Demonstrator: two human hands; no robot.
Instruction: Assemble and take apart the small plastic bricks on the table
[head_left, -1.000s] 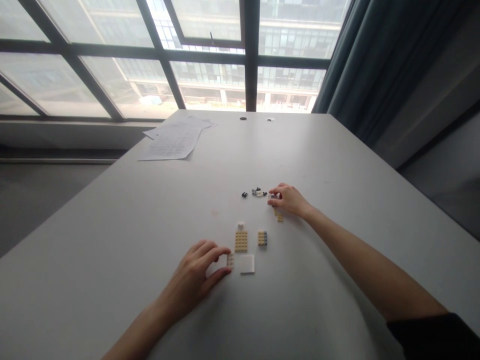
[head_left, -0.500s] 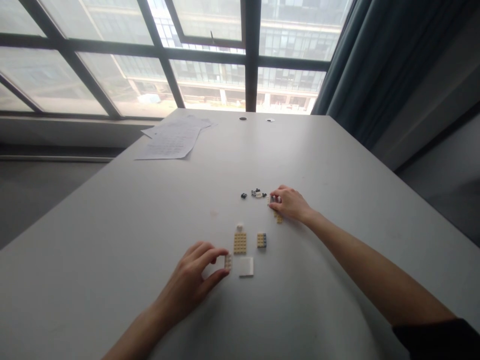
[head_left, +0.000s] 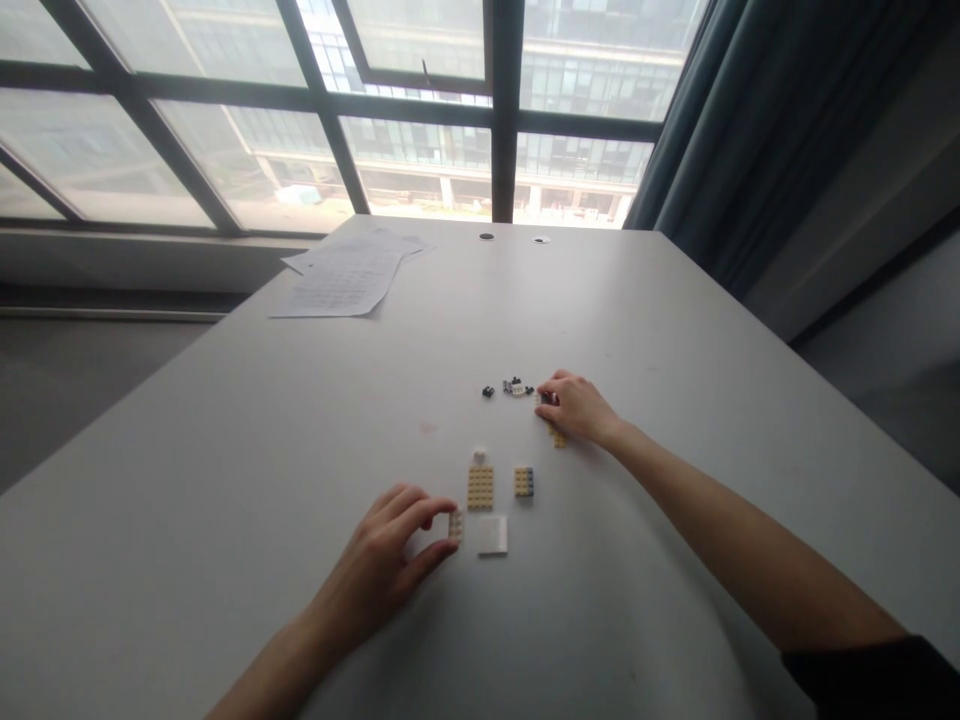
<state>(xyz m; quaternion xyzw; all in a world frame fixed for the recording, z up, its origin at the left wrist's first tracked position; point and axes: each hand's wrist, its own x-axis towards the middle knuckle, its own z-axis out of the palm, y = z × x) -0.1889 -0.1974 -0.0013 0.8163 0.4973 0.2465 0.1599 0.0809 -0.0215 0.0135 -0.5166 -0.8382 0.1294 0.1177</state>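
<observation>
Between the thumb and index finger of my left hand (head_left: 401, 545) is a small pale studded toy brick (head_left: 456, 527), gripped by its two ends at the table. Just right of it lies a flat white square piece (head_left: 493, 535). Beyond that are a tan studded plate (head_left: 481, 488), a small white piece (head_left: 479, 456) and a tan and blue-grey brick block (head_left: 524, 482). Farther off, my right hand (head_left: 577, 405) pinches dark and whitish bricks (head_left: 546, 398), partly hidden by the fingers. Some yellow-tan bricks (head_left: 556, 436) show beneath that hand.
Several small black and white pieces (head_left: 516, 387) lie left of my right hand, with a black piece (head_left: 487, 392) beside them. Printed papers (head_left: 345, 280) rest at the far left of the white table (head_left: 225, 450). Windows and a dark curtain (head_left: 697, 130) stand behind.
Almost nothing differs. My right hand's fingers have shifted very slightly around the bricks; my left hand and its brick stay in place.
</observation>
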